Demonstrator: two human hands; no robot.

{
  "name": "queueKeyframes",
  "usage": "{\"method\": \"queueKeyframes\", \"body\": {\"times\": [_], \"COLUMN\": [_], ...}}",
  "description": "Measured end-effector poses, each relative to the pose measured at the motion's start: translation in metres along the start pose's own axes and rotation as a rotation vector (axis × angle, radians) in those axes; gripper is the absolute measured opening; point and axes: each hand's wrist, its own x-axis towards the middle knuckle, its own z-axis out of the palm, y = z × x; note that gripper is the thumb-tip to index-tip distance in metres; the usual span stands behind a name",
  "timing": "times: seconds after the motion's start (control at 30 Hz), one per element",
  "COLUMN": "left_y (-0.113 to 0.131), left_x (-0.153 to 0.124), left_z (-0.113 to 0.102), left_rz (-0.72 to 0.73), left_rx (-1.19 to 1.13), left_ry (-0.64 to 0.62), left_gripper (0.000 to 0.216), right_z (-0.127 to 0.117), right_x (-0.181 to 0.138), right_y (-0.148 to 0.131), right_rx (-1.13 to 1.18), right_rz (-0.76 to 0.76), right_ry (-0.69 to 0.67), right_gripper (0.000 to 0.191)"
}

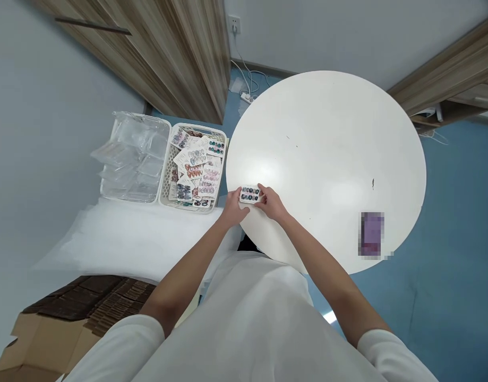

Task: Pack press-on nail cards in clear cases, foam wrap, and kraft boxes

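Note:
A small white card of press-on nails (249,194), set with two rows of dark, shiny nails, is held just over the near-left edge of the round white table (327,127). My left hand (232,209) grips its left end, the thumb stretched out below the card. On the right end, the fingers of my right hand (271,203) are closed around the edge. To the left of my hands, a white basket (162,183) holds many more nail cards (196,155) in several colours, piled loosely.
Left of that basket stands another white basket (168,127) with clear plastic packaging (136,148). White sheeting (128,239) lies in front, and folded cardboard (48,339) is at lower left. A blurred purple object (371,233) rests on the table's right side. Cables (249,79) run along the wall.

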Motion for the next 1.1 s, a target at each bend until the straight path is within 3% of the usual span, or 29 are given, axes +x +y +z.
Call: {"method": "queueKeyframes", "body": {"times": [0.17, 0.37, 0.67, 1.1], "left_y": [0.000, 0.003, 0.001, -0.003], "left_x": [0.017, 0.014, 0.001, 0.006], "left_z": [-0.006, 0.001, 0.000, 0.002], "left_rz": [-0.017, 0.029, 0.040, 0.070], "left_rx": [0.053, 0.144, -0.038, -0.112], "left_ry": [0.019, 0.035, -0.005, 0.029], "left_gripper": [0.075, 0.079, 0.078, 0.078], "right_z": [0.010, 0.021, 0.044, 0.044], "right_x": [0.020, 0.019, -0.007, -0.002], "right_y": [-0.001, 0.002, 0.000, -0.003], "right_rx": [-0.074, -0.140, 0.239, 0.278], "right_rz": [0.030, 0.078, 0.183, 0.194], "right_ry": [0.004, 0.086, 0.231, 0.240], "right_gripper": [0.066, 0.071, 0.075, 0.075]}}
